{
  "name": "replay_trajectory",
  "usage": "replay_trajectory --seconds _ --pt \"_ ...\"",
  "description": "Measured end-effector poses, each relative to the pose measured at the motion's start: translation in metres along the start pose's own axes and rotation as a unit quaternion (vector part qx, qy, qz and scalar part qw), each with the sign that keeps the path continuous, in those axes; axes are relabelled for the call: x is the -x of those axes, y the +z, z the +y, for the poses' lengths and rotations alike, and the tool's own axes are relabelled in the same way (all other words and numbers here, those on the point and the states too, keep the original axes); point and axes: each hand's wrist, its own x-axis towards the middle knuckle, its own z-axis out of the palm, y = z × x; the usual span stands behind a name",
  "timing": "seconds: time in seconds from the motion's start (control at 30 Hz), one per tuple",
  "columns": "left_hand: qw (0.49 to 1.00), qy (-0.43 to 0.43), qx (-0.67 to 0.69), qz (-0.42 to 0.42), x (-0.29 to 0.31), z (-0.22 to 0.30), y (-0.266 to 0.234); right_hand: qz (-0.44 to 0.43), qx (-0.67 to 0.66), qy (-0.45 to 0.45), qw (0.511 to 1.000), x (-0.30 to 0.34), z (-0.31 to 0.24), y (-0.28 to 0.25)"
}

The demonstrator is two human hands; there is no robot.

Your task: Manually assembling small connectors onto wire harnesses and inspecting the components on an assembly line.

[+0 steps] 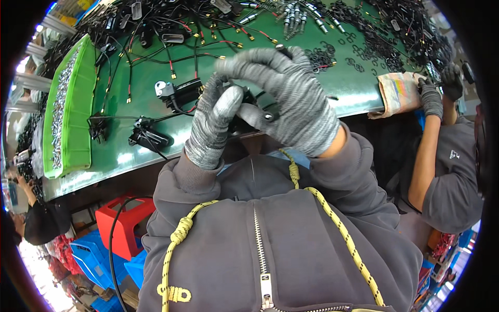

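Over at the bench [115,151], a bin [83,112] of small metal pieces [60,112] stands at the left end, wired parts [148,136] lie between it and the person's left hand [212,122], and the right hand [300,101] is just beside that one. Cables [192,15] heap along the far side, small rings [322,57] lying to their right, with a cloth [399,94] at the near edge further right. Below, to the left, a stool [125,244] stands beside crates [93,260].
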Motion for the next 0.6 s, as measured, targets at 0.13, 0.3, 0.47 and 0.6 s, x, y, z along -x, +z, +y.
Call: replay_trajectory --seconds 0.13,0.3,0.47,0.6 --pt "0.995 0.035 0.082 -0.038 0.007 -0.007 0.005 0.168 -0.259 0.096 0.946 0.019 0.031 -0.045" --pt "0.994 0.048 0.075 -0.06 0.013 -0.004 0.007 0.331 -0.217 0.072 0.915 0.007 0.074 -0.083" --pt "0.992 0.038 0.096 -0.068 0.015 -0.006 0.003 0.35 -0.287 0.12 0.884 0.017 0.114 -0.077" --pt "0.994 0.024 0.093 -0.055 0.017 -0.004 0.005 0.331 -0.344 0.041 0.878 0.023 0.138 -0.067"
